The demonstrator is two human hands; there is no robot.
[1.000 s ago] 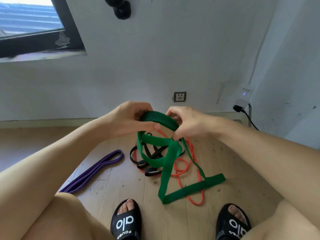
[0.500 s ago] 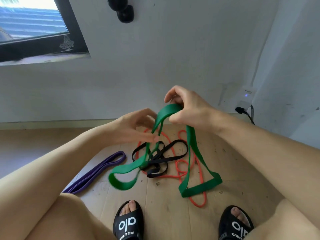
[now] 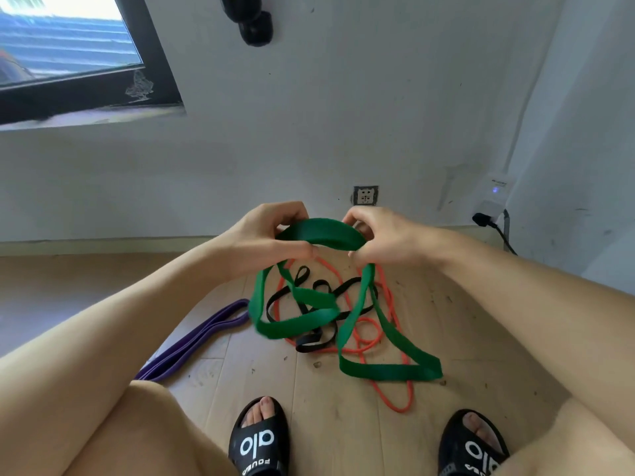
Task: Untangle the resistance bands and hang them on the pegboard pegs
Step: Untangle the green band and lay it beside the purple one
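A wide green band (image 3: 321,231) arches between my two hands above the floor. My left hand (image 3: 268,235) pinches its left end and my right hand (image 3: 381,235) pinches its right end. The rest of the green band hangs down in twisted loops to the wooden floor. Under it lie a thin black band (image 3: 309,341) and a thin orange band (image 3: 398,403), tangled together. A purple band (image 3: 202,334) lies apart on the floor to the left. No pegboard is in view.
A black fitting (image 3: 256,27) sticks out of the white wall high up. A wall socket (image 3: 366,195) sits low on the wall, and a plugged-in adapter with cable (image 3: 488,214) is at the right corner. My feet in black slippers (image 3: 259,441) stand below.
My right hand has come down and my left hand has taken hold of the green band again. The band's top now arches between both hands, and its hanging loops have shifted.
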